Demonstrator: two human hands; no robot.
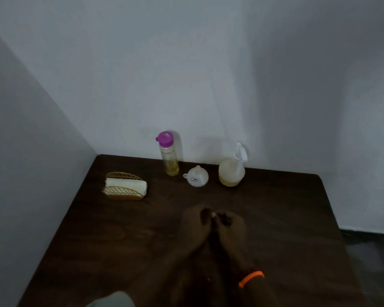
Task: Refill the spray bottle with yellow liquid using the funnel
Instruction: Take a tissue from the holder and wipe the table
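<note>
Hands [213, 220] together, empty, spray bottle [232, 171] upright, nozzle up

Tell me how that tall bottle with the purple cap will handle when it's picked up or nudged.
The tall bottle is slim and upright, so a nudge near its purple cap would probably tip it. Yellow liquid fills only the bottom, so it likely feels light. Its clear, smooth wall may be slippery.

The dark brown wooden table [275, 218] carries a gold wire napkin holder [123, 186], a purple-capped clear bottle [170, 155], an inverted white plastic funnel [196, 176] and a white-triggered translucent spray bottle [232, 168].
</note>
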